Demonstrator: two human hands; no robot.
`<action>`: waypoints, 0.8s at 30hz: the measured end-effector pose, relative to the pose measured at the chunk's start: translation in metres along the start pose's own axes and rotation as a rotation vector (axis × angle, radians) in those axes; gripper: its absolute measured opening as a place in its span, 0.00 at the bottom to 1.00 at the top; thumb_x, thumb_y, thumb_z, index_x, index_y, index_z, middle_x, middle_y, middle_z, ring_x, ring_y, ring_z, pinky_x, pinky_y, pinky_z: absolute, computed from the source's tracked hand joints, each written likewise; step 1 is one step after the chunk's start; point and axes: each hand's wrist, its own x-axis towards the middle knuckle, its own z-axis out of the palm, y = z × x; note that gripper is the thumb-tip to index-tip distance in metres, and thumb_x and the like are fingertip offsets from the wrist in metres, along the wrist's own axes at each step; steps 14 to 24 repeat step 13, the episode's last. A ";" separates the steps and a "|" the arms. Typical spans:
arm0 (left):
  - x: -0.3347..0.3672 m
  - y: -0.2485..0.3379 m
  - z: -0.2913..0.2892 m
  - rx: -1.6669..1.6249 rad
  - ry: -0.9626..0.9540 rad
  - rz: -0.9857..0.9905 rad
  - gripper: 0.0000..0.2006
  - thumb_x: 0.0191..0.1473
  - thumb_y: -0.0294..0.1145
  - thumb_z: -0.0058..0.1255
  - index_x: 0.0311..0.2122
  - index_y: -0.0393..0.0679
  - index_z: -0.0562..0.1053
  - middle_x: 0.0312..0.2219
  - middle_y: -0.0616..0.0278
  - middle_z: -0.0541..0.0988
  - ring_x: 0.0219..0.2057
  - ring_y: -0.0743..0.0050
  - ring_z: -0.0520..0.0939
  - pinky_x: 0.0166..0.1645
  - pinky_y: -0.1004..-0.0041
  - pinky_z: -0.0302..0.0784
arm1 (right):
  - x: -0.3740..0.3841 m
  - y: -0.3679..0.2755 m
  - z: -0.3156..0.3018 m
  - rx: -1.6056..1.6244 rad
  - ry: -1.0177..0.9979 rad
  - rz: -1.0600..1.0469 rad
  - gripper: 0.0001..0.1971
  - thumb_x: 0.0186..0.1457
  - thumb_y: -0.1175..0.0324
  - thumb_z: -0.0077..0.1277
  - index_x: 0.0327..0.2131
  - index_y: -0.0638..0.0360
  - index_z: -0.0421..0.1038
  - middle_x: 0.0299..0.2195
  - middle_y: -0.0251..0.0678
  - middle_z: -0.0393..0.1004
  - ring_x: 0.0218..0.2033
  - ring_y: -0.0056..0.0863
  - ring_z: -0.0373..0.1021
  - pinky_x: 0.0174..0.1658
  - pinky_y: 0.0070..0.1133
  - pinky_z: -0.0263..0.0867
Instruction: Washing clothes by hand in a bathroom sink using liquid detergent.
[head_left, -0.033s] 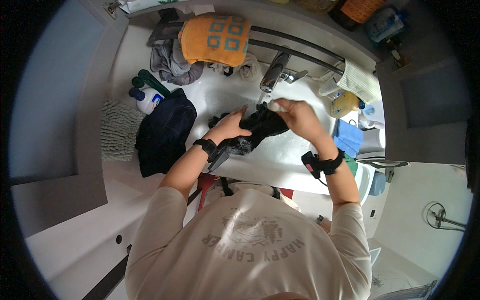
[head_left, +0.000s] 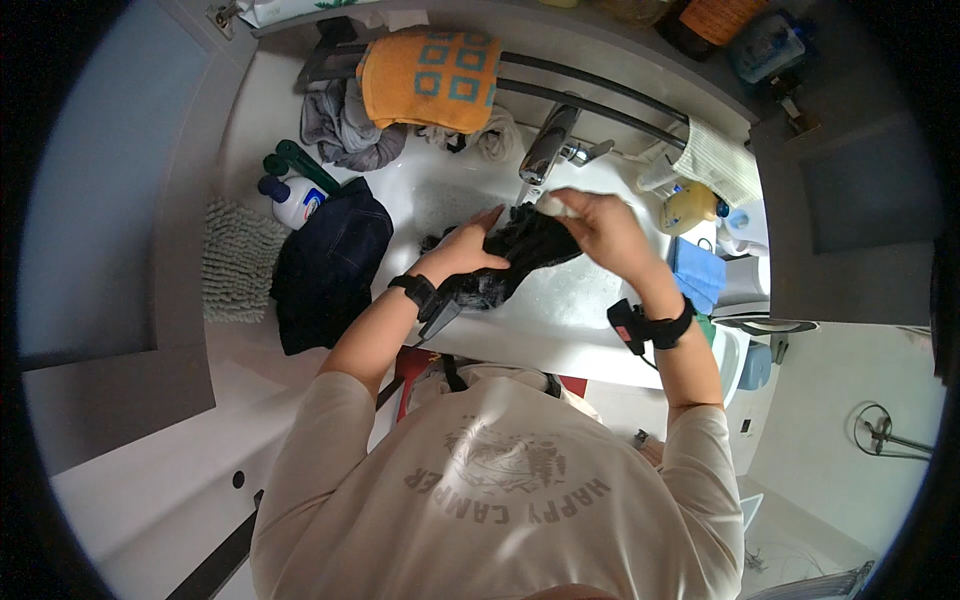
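Over the white sink basin (head_left: 575, 325), both hands grip a wet black cloth (head_left: 520, 250). My left hand (head_left: 465, 250) clutches the cloth's lower left part. My right hand (head_left: 605, 228) pinches its upper right end just below the chrome tap (head_left: 548, 145). A small white thing (head_left: 550, 204) shows at the right fingertips; what it is, I cannot tell. Each wrist wears a black band.
A folded dark blue garment (head_left: 330, 265) lies left of the basin, beside a white bottle with a blue cap (head_left: 292, 200) and a grey mat (head_left: 235, 260). An orange towel (head_left: 430, 75) and grey cloth (head_left: 340, 125) hang behind. A blue cloth (head_left: 700, 275) lies right.
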 end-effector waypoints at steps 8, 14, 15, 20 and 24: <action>0.008 0.059 -0.034 -0.006 0.117 0.021 0.16 0.37 0.32 0.60 0.26 0.37 0.65 0.23 0.62 0.69 0.26 0.75 0.70 0.31 0.75 0.67 | -0.002 -0.020 -0.061 0.241 0.319 0.062 0.13 0.48 0.74 0.48 0.40 0.63 0.67 0.29 0.36 0.73 0.30 0.16 0.66 0.33 0.15 0.63; -0.006 0.106 -0.072 -0.299 0.349 0.142 0.19 0.46 0.30 0.54 0.16 0.45 0.55 0.10 0.72 0.57 0.14 0.84 0.61 0.18 0.78 0.60 | -0.011 0.016 -0.039 0.057 0.223 0.104 0.17 0.45 0.64 0.54 0.40 0.59 0.69 0.34 0.40 0.73 0.33 0.26 0.70 0.38 0.18 0.63; -0.006 0.106 -0.072 -0.299 0.349 0.142 0.19 0.46 0.30 0.54 0.16 0.45 0.55 0.10 0.72 0.57 0.14 0.84 0.61 0.18 0.78 0.60 | -0.011 0.016 -0.039 0.057 0.223 0.104 0.17 0.45 0.64 0.54 0.40 0.59 0.69 0.34 0.40 0.73 0.33 0.26 0.70 0.38 0.18 0.63; -0.006 0.106 -0.072 -0.299 0.349 0.142 0.19 0.46 0.30 0.54 0.16 0.45 0.55 0.10 0.72 0.57 0.14 0.84 0.61 0.18 0.78 0.60 | -0.011 0.016 -0.039 0.057 0.223 0.104 0.17 0.45 0.64 0.54 0.40 0.59 0.69 0.34 0.40 0.73 0.33 0.26 0.70 0.38 0.18 0.63; -0.006 0.106 -0.072 -0.299 0.349 0.142 0.19 0.46 0.30 0.54 0.16 0.45 0.55 0.10 0.72 0.57 0.14 0.84 0.61 0.18 0.78 0.60 | -0.011 0.016 -0.039 0.057 0.223 0.104 0.17 0.45 0.64 0.54 0.40 0.59 0.69 0.34 0.40 0.73 0.33 0.26 0.70 0.38 0.18 0.63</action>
